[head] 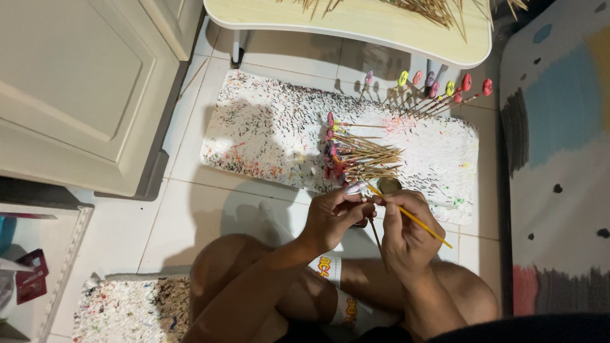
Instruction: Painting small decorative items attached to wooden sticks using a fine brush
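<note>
just near of the white foam board (pixel 267 127), above the person's folded legs, the two hands meet. the left hand (pixel 330 216) pinches a small pale piece on a stick (pixel 356 188) between thumb and fingertips, the stick dropping toward the lap. the right hand (pixel 406 225) is closed narrow on a thin yellow brush (pixel 413 219), whose long axis slants from the piece down to the right. the brush tip lies left of its grip, touching or just beside the piece. finished painted sticks (pixel 362 159) lie just beyond.
</note>
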